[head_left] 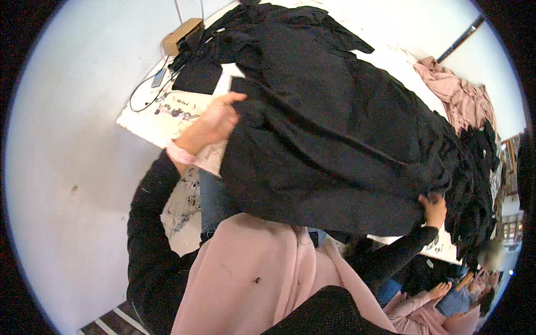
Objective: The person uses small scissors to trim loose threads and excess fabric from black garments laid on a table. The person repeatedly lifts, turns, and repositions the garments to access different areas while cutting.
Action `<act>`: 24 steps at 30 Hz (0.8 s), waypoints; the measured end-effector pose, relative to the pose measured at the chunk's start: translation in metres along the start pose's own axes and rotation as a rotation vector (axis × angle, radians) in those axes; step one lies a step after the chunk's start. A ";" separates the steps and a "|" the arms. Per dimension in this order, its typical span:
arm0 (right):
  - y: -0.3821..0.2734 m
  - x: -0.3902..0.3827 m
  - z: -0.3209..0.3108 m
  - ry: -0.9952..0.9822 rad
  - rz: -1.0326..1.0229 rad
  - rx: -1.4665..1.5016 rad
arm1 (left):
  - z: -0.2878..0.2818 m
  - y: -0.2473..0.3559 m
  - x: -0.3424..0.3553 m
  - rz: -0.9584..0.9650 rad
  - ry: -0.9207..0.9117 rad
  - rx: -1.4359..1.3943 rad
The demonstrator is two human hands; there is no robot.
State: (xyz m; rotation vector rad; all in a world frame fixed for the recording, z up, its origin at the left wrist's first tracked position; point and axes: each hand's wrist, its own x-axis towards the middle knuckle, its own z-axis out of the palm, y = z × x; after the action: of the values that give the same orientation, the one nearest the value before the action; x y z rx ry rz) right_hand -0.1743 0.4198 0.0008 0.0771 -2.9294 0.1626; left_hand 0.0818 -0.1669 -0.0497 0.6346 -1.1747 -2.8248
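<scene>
View from above, looking down at a person's 2 hands working a big black garment [335, 139] on a white table [139, 120]. The garment lies spread across most of the tabletop, w/ its near hem hanging toward the person. It looks mid-handling: cloth is partly flat on top, but the near edge is bunched and lifted, so smoothing or folding seems not yet done.

Left hand [215, 120]: fingers curled, clamped on the garment's left edge, thumb on top of the cloth. A pink cuff shows at the wrist, black sleeve below it.

Right hand [432, 209]: closed on the garment's lower right corner, fingers tucked into the fabric; can't see how deep the grip goes.

Around: a pile of more black cloth [474, 184] sits at the table's right end, touching the garment. A heap of pink cloth [460, 92] lies beyond, near the far right. Pink fabric [251, 279] drapes low in front of the person, below the table edge. A small tan box [181, 34] w/ black cables sits at the far left corner. Another person's hand [441, 290] shows bottom right, apart from the work.
</scene>
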 end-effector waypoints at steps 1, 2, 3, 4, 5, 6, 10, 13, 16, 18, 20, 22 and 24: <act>-0.020 -0.015 -0.009 -0.154 0.123 -0.222 | 0.008 -0.015 0.011 -0.077 -0.041 -0.174; -0.039 -0.030 -0.021 -0.070 0.161 -0.209 | 0.011 -0.027 0.006 -0.026 -0.204 -0.198; -0.057 -0.045 -0.032 0.011 0.209 -0.181 | 0.018 -0.036 0.007 -0.021 -0.255 -0.259; -0.081 -0.057 -0.038 0.172 0.207 -0.129 | 0.023 -0.042 0.006 -0.022 -0.376 -0.325; -0.104 -0.067 -0.044 0.297 0.062 0.066 | 0.030 -0.045 0.005 -0.012 -0.467 -0.372; -0.126 -0.074 -0.049 0.414 -0.019 0.237 | 0.037 -0.048 0.004 -0.020 -0.460 -0.408; -0.207 -0.110 -0.050 0.029 -0.531 0.898 | 0.060 -0.054 -0.001 0.044 -0.447 -0.423; -0.260 -0.126 -0.040 -0.173 -0.757 1.071 | 0.070 -0.059 -0.006 0.090 -0.638 -0.526; -0.300 -0.129 -0.027 -0.159 -0.843 1.196 | 0.071 -0.068 -0.009 0.118 -0.474 -0.473; -0.319 -0.127 -0.018 -0.169 -0.878 1.235 | 0.066 -0.072 -0.011 0.118 -0.361 -0.364; -0.321 -0.122 -0.012 -0.258 -0.991 1.134 | 0.057 -0.072 -0.016 0.056 -0.339 -0.234; -0.308 -0.118 -0.007 -0.218 -0.984 1.237 | 0.037 -0.058 -0.030 0.292 -0.033 -0.098; -0.280 -0.115 -0.004 -0.179 -0.794 1.227 | 0.019 -0.051 -0.050 0.464 0.085 -0.059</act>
State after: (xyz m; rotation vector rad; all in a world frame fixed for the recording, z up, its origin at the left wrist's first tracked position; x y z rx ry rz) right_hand -0.0431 0.1470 0.0098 1.3845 -2.2099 1.7491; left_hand 0.1277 -0.1094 -0.0542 0.4079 -1.0563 -2.4084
